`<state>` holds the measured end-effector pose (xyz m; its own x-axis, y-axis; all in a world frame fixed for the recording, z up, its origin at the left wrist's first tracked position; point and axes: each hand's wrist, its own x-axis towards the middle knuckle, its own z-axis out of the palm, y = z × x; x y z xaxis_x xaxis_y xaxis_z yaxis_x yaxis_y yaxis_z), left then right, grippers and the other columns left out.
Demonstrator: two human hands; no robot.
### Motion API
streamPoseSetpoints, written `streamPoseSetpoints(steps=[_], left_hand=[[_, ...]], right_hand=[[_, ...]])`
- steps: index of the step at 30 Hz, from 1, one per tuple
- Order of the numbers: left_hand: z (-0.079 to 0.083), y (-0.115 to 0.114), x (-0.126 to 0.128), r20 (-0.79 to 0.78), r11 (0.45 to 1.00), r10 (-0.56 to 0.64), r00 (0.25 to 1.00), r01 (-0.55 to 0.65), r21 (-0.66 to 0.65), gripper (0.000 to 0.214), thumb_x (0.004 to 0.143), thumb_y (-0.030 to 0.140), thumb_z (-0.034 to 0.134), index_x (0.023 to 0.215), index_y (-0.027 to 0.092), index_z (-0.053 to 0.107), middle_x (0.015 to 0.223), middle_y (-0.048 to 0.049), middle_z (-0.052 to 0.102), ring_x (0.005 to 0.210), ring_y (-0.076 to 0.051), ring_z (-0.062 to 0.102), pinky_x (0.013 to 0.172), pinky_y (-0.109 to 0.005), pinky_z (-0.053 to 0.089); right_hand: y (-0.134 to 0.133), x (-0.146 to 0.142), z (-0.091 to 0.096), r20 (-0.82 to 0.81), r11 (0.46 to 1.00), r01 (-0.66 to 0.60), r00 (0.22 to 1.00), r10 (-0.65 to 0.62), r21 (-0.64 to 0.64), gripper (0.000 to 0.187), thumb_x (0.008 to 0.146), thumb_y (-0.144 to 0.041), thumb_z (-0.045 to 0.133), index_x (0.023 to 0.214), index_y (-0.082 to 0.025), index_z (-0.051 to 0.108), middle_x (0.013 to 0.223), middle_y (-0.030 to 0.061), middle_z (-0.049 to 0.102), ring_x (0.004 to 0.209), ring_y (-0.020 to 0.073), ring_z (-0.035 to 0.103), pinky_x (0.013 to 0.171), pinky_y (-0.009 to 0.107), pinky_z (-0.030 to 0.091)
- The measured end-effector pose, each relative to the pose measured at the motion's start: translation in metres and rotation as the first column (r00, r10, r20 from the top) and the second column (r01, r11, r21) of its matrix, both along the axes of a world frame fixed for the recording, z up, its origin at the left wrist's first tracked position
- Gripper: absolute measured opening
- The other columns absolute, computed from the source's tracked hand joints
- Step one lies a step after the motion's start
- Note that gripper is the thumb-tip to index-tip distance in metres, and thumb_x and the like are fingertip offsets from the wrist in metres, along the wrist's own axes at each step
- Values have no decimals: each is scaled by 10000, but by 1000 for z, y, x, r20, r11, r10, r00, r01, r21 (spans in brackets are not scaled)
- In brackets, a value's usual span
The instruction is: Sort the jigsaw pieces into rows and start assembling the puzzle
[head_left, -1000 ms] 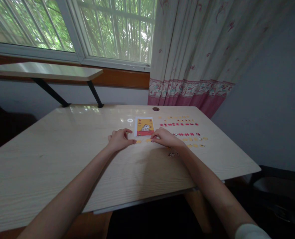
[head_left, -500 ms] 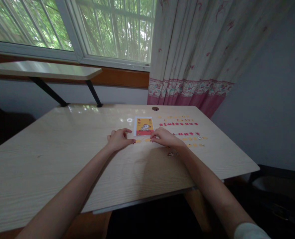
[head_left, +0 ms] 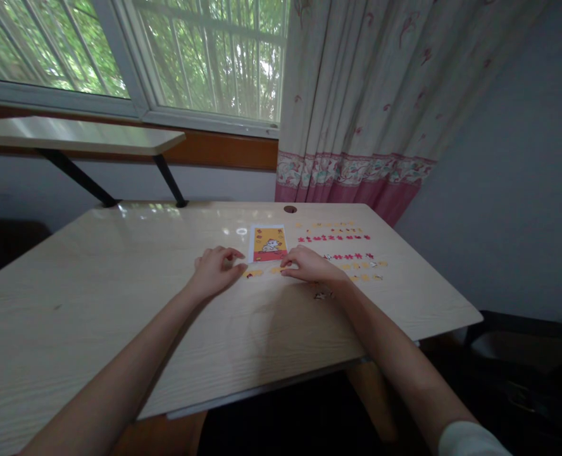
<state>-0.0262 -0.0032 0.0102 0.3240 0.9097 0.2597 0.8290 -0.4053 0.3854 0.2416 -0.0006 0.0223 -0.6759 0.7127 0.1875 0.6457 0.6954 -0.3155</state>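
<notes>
Two short groups of joined yellow puzzle pieces lie below a picture card (head_left: 269, 244) that shows a white animal on yellow and red. My left hand (head_left: 217, 272) is beside the left yellow puzzle piece (head_left: 254, 274), its thumb and forefinger apart and nothing between them. Across from it, my right hand (head_left: 309, 264) has its fingertips closed at the edge of the right yellow puzzle piece (head_left: 276, 270), which rests on the desk. A gap separates the two yellow groups. The right fingers partly cover their piece.
Rows of red puzzle pieces (head_left: 333, 239) and yellow puzzle pieces (head_left: 364, 266) lie to the right. Several dark-and-white puzzle pieces (head_left: 323, 296) are near my right forearm. A white ring-shaped spot shows left of the card. A raised shelf (head_left: 81, 134) stands at the back left of the desk (head_left: 119, 304).
My left thumb has come away from the left yellow puzzle piece, and that hand has shifted slightly left. My right hand stays at its piece. The whole view has shifted a little.
</notes>
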Motion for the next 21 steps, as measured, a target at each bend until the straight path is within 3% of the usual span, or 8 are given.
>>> streamPoseSetpoints(steps=[5, 12, 16, 21], left_hand=[[0, 7, -15, -134, 991, -78, 988, 91, 96, 279, 807, 383, 458, 891, 203, 653, 899, -72, 631, 865, -232, 533, 764, -356, 385], [-2, 12, -24, -114, 983, -101, 988, 117, 143, 265, 812, 362, 459, 835, 190, 659, 834, -70, 651, 794, -215, 545, 748, -343, 396], [-4, 11, -22, -131, 976, -121, 984, 142, 162, 251, 820, 340, 457, 815, 189, 657, 818, -66, 654, 769, -205, 538, 731, -336, 394], [-1, 9, -19, -106, 971, -149, 983, 165, 174, 237, 823, 311, 458, 810, 177, 653, 789, -65, 649, 756, -191, 537, 725, -324, 400]], right_hand=[[0, 0, 0, -4, 1000, -3, 1000, 3, 0, 189, 807, -284, 591, 922, -155, 667, 888, 62, 656, 866, 165, 540, 805, 273, 378], [-1, 5, 4, -15, 999, 36, 999, -36, -3, 189, 823, -281, 561, 928, -165, 667, 898, 57, 663, 853, 151, 553, 780, 252, 380], [11, 28, 15, -3, 975, 224, 975, -224, 1, 159, 812, -237, 537, 851, -171, 677, 787, 37, 665, 715, 123, 560, 655, 219, 375], [61, 90, 31, 30, 863, 494, 866, -500, 104, 168, 790, -210, 536, 847, -168, 689, 820, 56, 687, 744, 144, 590, 684, 229, 404]])
